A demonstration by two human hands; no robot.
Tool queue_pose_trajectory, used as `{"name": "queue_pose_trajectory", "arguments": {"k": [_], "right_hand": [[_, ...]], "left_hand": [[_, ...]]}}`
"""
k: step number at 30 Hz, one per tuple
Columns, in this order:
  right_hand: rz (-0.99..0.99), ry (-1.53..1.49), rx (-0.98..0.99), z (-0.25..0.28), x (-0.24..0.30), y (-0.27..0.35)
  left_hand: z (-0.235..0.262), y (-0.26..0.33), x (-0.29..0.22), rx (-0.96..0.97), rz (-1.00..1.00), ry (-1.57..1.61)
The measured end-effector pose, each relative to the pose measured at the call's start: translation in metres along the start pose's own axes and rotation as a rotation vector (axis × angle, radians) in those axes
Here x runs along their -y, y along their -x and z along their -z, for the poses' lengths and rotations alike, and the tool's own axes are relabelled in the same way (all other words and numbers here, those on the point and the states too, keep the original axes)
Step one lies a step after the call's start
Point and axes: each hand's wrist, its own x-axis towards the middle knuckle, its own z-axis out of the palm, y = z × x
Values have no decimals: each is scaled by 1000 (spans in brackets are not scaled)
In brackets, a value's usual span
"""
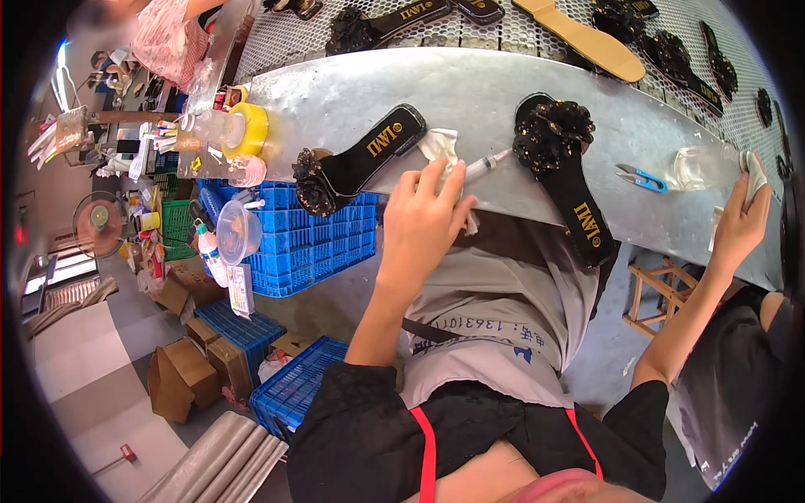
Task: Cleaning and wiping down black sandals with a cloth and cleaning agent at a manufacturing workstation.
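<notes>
A worker's left hand (419, 220) rests at the near edge of a metal desk (470, 92), fingers (436, 180) curled over a crumpled white cloth (442, 149) and closed on a syringe (486, 163), whose long axis runs up and to the right, tip toward the flower of a black sandal (563, 168). How much of the syringe lies under the palm cannot be told. The right hand (740, 222) reaches far right, fingers wrapped about a small white object (755, 174), partly hidden, beside a clear glass jar (700, 168). A second black sandal (356, 163) lies to the left, heel up and to the right. Blue snips (641, 177) sit between sandal and jar.
</notes>
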Motion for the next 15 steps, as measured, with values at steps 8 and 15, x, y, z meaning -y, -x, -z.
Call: {"name": "queue_pose_trajectory", "arguments": {"k": [8, 15], "right_hand": [[1, -75, -56, -12, -6, 1], [10, -85, -35, -11, -19, 1]], "left_hand": [[8, -1, -4, 22, -72, 15], [91, -9, 18, -159, -31, -289]]}}
